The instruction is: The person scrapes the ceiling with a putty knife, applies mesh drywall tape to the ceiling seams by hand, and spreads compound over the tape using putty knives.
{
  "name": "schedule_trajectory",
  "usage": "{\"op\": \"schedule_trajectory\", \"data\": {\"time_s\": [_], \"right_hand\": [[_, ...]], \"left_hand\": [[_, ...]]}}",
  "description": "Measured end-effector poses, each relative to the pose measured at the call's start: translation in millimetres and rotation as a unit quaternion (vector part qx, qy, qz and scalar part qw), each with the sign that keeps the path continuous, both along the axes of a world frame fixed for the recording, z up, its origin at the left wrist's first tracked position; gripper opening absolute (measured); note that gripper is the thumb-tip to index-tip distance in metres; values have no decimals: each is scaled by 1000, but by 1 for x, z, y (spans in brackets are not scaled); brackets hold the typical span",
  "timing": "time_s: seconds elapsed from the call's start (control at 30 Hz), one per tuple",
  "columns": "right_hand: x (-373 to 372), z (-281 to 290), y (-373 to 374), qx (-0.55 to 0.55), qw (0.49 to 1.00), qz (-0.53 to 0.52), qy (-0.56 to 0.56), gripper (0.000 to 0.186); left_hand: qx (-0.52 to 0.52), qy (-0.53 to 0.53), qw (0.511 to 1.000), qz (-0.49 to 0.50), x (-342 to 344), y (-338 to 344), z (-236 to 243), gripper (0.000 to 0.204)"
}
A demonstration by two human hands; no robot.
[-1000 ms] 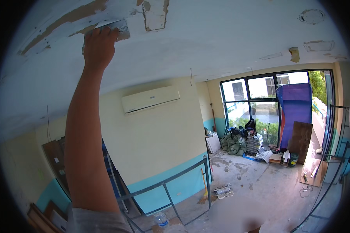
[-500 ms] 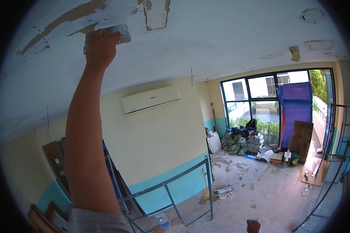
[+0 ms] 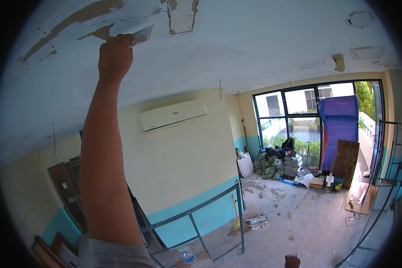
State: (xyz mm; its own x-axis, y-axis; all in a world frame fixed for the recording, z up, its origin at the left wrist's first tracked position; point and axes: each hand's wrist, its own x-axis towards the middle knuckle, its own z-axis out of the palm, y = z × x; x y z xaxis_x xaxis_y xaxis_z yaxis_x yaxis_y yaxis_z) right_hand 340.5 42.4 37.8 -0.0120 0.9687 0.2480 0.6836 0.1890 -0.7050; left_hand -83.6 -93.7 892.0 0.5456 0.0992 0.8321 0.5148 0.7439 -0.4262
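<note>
My left arm reaches up to the ceiling (image 3: 236,53). At its end my left hand (image 3: 115,60) is closed around a wide-bladed putty knife (image 3: 143,36); the grey blade sticks out to the right of the fingers, tilted against the ceiling or very close to it. Brown, unevenly patched strips (image 3: 71,24) and a cracked rectangular patch (image 3: 182,18) lie around it. Low at the bottom edge, only the top of my right hand (image 3: 292,261) shows, its fingers curled in. Whether that hand holds anything is hidden.
A metal scaffold rail (image 3: 196,201) stands below me, beside a plastic water bottle (image 3: 186,254). An air conditioner (image 3: 174,115) hangs on the wall. Wires dangle from the ceiling. A broom (image 3: 236,219) and stacked sacks (image 3: 270,164) are on the floor farther off.
The putty knife has turned in my left hand's grip: its blade, earlier spread flat on both sides of the fingers, now slants out to the right. The hand moved only slightly.
</note>
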Motion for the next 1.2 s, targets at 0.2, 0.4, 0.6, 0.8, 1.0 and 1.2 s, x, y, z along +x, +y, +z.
{"op": "schedule_trajectory", "data": {"time_s": [0.2, 0.4, 0.6, 0.8, 1.0, 1.2], "right_hand": [[10, -1, -2, -34, 999, -22, 3, 27], [34, -40, -1, 74, 995, -42, -46, 21], [59, -139, -2, 77, 983, -105, 127, 22], [126, -111, -69, -19, 989, -139, 34, 14], [204, 4, -184, 56, 853, -487, 180, 39], [280, 77, -387, 71, 671, -734, 71, 43]], "left_hand": [[84, -168, 932, -311, -12, 14, 0, 31], [164, -45, 983, -72, -113, 6, 36, 25], [113, -275, 954, -37, -261, 80, -76, 27], [-284, -453, 842, -69, -287, 260, -481, 49], [-643, -534, 505, -216, -62, 250, -912, 41], [-871, -262, 312, -275, 247, 205, -957, 42]]}}
